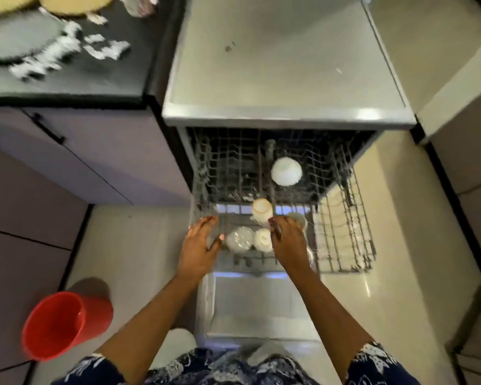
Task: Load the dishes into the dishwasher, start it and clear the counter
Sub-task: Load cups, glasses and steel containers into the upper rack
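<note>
The dishwasher (286, 118) stands with its door (258, 307) folded down and its upper wire rack (345, 232) pulled out. In the rack are a white bowl (286, 171) upside down, a pale cup (261, 211), a clear glass (240, 238) and a small white cup (263, 239). My left hand (202, 243) rests on the rack's front left corner with fingers apart and nothing clearly in it. My right hand (289, 241) is curled around another white cup (299, 218) at the rack's front; the hand hides most of that cup.
The black counter (122, 65) at the upper left carries a grey plate (20, 40), two beige plates (75, 4) and blurred white pieces (106, 47). A red bucket (64, 326) stands on the floor at the lower left. Cabinet fronts line both sides.
</note>
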### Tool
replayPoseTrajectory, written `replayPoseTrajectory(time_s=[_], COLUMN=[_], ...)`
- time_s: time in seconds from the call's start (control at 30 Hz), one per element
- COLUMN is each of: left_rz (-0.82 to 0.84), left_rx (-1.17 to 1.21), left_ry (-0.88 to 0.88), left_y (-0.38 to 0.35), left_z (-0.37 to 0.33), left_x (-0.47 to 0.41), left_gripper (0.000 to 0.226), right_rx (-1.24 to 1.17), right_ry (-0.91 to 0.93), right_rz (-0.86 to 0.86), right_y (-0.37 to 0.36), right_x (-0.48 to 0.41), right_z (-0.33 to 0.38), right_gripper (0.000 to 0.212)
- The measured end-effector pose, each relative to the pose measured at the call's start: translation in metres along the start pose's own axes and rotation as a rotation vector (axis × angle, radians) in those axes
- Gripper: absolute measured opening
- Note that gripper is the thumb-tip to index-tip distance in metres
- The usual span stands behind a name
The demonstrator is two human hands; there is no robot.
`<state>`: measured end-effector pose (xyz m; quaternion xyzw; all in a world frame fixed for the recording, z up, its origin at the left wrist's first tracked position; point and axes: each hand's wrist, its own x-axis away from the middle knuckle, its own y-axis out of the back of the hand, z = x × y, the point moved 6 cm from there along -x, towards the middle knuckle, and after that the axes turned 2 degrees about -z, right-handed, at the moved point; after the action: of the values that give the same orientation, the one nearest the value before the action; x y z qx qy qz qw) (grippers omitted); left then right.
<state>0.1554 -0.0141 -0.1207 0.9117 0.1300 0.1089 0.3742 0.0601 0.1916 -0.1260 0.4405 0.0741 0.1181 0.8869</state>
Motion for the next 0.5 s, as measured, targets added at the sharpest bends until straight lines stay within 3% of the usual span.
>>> replayPoseTrajectory(time_s=[0.2, 0.27, 0.37, 0.5], left_rz=[-0.388, -0.439, -0.415, -0.195], left_rx=[-0.058, -0.136, -0.279, -0.447], left_ry=[0.003, 0.018, 0.053, 0.037], left_y=[0.204, 0.272, 0.345, 0.383], left_z=[0.053, 0.082, 0.124, 0.17], left_x=[-0.085, -0.131, -0.203, -0.265], left_gripper=[0.056, 0.048, 0.051, 0.074], right_rx=[-0.096, -0.092, -0.023, 0.181], right_ry=[0.403, 0.482, 0.535, 0.417], right_rz=[-0.106, -0.122, -0.112, 0.051], right_y=[-0.027, -0.043, -0.08, -0.151], right_x=[-0.114, -0.162, -0.229, -0.296], right_z=[0.196, 0.27, 0.361, 0.431], right_gripper=[0.031, 0.026, 0.026, 0.036])
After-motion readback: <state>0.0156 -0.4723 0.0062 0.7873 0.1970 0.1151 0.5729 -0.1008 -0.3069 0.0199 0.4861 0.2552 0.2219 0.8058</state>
